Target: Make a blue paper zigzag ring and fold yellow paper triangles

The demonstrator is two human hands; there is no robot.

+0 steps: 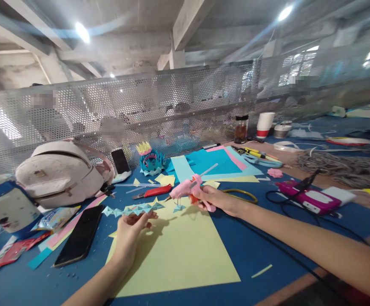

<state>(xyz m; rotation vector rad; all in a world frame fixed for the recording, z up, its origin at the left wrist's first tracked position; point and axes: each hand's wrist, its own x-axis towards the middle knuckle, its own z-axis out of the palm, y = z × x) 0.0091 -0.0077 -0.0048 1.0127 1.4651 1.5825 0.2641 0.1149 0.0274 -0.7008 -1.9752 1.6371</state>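
My right hand (215, 199) is closed round the handle of a pink hot glue gun (185, 188), with a clear glue stick poking out of its back. The gun's nozzle points left, close to a strip of folded light-blue paper points (137, 209). That strip is pinched in my left hand (135, 227), above a large sheet of yellow paper (185, 255). A small light-blue folded piece (179, 208) sits on the sheet beneath the gun. Behind stands a blue paper crown-like piece (152, 162) with a yellow one (143, 148) on top.
A red utility knife (153, 192) lies beyond the sheet. Left are a black phone (79, 236), a snack packet (57, 217) and a white backpack (59, 174). Right are a magenta power strip (309, 197) with black cords and grey yarn (341, 168). A perforated metal screen (159, 106) borders the back.
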